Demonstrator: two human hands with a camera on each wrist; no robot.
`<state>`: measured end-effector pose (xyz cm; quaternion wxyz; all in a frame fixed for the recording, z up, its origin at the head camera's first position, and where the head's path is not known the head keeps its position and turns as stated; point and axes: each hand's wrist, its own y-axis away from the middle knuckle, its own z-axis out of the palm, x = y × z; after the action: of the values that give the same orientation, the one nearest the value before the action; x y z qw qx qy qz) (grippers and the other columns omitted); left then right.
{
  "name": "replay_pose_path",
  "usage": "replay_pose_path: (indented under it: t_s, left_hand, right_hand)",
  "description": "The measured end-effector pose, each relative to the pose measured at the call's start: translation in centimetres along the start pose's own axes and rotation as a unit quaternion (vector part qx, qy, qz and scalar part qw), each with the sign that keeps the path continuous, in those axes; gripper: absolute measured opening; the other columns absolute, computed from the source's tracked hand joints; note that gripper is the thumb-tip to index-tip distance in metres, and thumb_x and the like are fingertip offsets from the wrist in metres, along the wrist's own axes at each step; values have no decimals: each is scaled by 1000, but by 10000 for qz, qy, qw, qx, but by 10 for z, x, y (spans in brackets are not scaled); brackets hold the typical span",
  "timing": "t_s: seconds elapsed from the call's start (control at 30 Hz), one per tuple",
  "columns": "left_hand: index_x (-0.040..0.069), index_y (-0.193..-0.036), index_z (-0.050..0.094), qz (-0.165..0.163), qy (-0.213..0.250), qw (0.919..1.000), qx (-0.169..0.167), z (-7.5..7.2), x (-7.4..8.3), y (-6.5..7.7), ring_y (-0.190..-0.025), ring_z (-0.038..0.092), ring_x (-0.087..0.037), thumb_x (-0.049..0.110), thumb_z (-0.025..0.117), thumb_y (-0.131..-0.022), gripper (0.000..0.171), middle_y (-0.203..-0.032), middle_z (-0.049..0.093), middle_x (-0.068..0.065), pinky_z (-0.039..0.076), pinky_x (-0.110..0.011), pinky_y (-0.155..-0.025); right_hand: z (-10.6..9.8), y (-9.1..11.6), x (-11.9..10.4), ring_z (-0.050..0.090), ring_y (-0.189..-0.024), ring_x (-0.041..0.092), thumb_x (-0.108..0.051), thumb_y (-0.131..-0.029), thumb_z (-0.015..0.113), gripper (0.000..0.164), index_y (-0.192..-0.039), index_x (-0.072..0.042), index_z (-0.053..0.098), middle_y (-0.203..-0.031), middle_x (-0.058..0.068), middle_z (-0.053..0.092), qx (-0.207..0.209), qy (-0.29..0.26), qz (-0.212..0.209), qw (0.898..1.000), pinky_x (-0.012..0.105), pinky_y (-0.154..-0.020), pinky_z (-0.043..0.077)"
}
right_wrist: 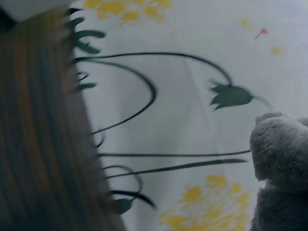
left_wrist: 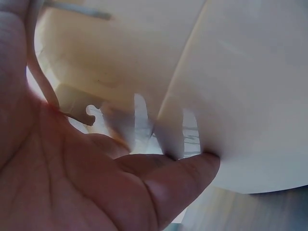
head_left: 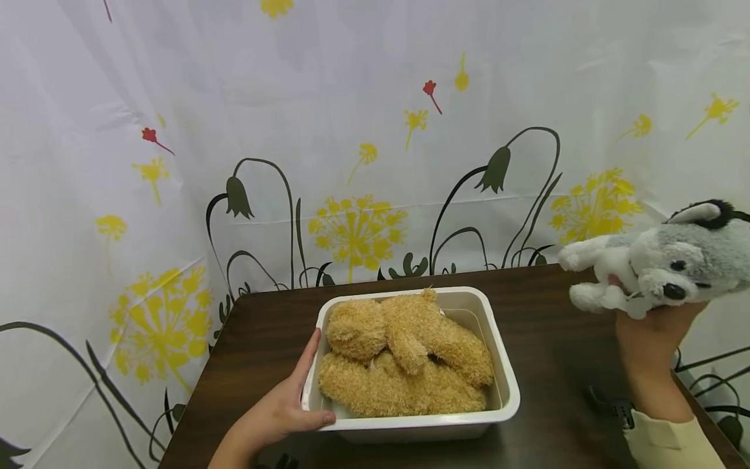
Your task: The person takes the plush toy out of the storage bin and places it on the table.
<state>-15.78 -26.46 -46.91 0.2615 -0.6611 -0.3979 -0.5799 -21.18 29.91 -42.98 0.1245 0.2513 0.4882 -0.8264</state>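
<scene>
A white plastic tub (head_left: 506, 394) stands on the dark wooden table. Curly tan plush toys (head_left: 404, 387) lie inside, one against another, their faces out of sight. At the tub's front left corner my left hand (head_left: 278, 407) grips the rim, its thumb along the front edge. Its fingers (left_wrist: 185, 180) press the outer wall in the left wrist view. Raised at the far right, my right hand (head_left: 656, 335) holds a grey and white plush dog (head_left: 697, 260) from below, tipped on its side. The toy hides most of those fingers. Part of its grey fur (right_wrist: 279, 154) shows in the right wrist view.
Behind the table (head_left: 545, 365) hangs a white curtain (head_left: 363, 117) printed with yellow, red and dark green flowers. The table's back edge runs close to the curtain. A dark band (head_left: 615, 407) sits at my right wrist, by the pale sleeve (head_left: 668, 443).
</scene>
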Motion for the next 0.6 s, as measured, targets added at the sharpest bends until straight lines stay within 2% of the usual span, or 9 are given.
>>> replay_pose_path:
  t_s: [0.03,0.1,0.13,0.23,0.3,0.43,0.5,0.6]
  left_hand:
    - [46,-157,-19,-23,-10,10000,16,0,0,0,-114,62,-42,3,76,-85,127,-166,-3,-21,59,-36,-88]
    - [46,-158,-19,-58,-97,9999,40,0,0,1,-113,62,-42,4,76,-85,126,-167,-3,-21,59,-36,-87]
    - [45,-158,-19,-61,-138,9999,35,0,1,0,-113,62,-42,4,76,-85,126,-167,-3,-22,59,-35,-87]
    - [45,-158,-20,-46,-202,9998,14,0,1,-2,-112,63,-43,3,75,-86,126,-167,-5,-22,59,-36,-86]
    - [44,-158,-20,-27,-217,9998,17,0,1,-3,-112,63,-42,2,75,-86,126,-167,-6,-21,59,-36,-86]
    - [44,-158,-20,-44,-346,9994,65,0,2,-3,-111,63,-41,3,75,-85,126,-167,-5,-21,59,-35,-85]
    - [44,-158,-20,-59,-353,9993,51,-1,2,-2,-111,63,-41,3,75,-85,126,-167,-5,-22,59,-35,-85]
    - [44,-157,-21,-52,-282,9996,-35,-1,1,-2,-113,62,-43,2,73,-86,126,-166,-8,-24,59,-35,-86]
  right_hand:
    - [-3,1,8,42,-141,30,14,-67,80,96,-149,-1,33,-150,16,46,220,1103,-234,9934,33,-119,32]
    - [-10,-1,23,42,-141,28,3,-67,86,98,-150,-7,35,-150,11,48,154,1928,-238,9808,29,-119,28]
    - [-13,-2,29,42,-140,25,-3,-68,88,97,-150,-11,36,-149,8,49,142,2414,-263,9700,26,-116,26]
    - [-24,-4,47,39,-136,18,-11,-68,90,98,-150,-20,38,-148,-1,49,43,3183,-226,9477,22,-105,22]
    - [-33,-5,61,37,-133,12,-15,-68,91,99,-151,-25,38,-147,-5,50,53,3470,-202,9376,23,-100,19]
    - [-52,-2,92,33,-122,-4,-22,-67,93,101,-150,-35,37,-142,-19,48,92,3888,80,9212,29,-95,24]
    - [-57,0,106,37,-118,4,-24,-68,93,100,-150,-37,37,-138,-12,50,36,4099,298,9116,37,-93,27]
    - [-61,5,124,41,-116,26,-29,-71,91,93,-149,-29,40,-133,10,49,-21,4335,736,8982,52,-92,34]
